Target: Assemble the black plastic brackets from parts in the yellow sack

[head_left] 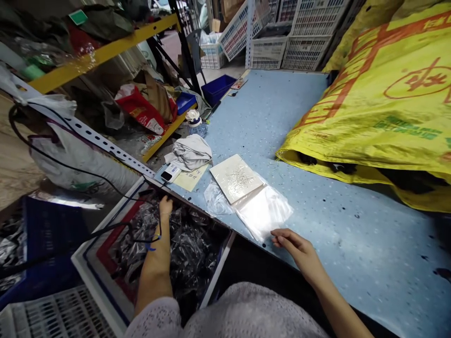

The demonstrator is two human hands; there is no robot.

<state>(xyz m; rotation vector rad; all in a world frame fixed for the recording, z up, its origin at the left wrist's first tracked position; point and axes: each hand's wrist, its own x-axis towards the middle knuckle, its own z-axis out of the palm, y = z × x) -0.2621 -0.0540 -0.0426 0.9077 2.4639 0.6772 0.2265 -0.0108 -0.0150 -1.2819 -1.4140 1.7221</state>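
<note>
My left hand (166, 206) is over the near edge of a bin of dark items in clear plastic bags (190, 244), its fingers curled; what it holds, if anything, is too small to tell. My right hand (291, 241) rests at the table's near edge, fingers bent together beside the corner of a stack of clear plastic bags (264, 211). Whether it pinches a bag is unclear. A cream square board (236, 178) with small shiny bits on it lies partly over the bags. Crumpled clear plastic (216, 199) is left of it.
A large yellow sack (387, 108) lies across the right of the blue table (282, 103). At the table's left are a grey cloth (192, 152), a white device (170, 173) and a bottle (195, 123). A black cable (84, 173) hangs near my left arm.
</note>
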